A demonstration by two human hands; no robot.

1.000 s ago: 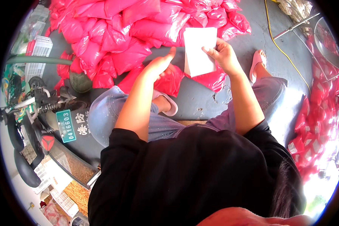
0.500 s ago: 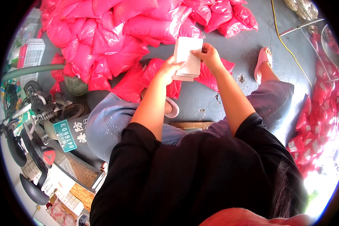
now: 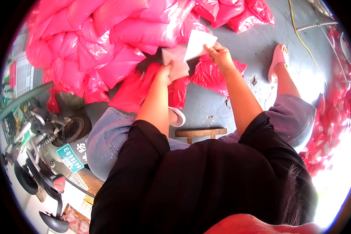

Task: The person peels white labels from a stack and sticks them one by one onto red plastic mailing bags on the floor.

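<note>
My left hand is closed on a stack of white paper sheets, which is tilted and partly shaded. A brighter white sheet is pinched by its lower right edge in my right hand, just to the right of and above the stack. The sheet's lower left corner lies close to the stack; whether they touch I cannot tell. Beneath and beyond both hands are stuffed, glossy pink plastic bags. One pink bag lies on the floor under my right wrist.
A low wooden stool stands between my legs. At left is a parked scooter, with a white plastic basket farther off. A yellow cable runs along the floor at right. More red-pink packages are heaped at the far right.
The top sheet, earlier lying over the stack between both hands, is now apart from it in my right hand. My left hand has shifted left with the stack, and the head view has moved slightly.
</note>
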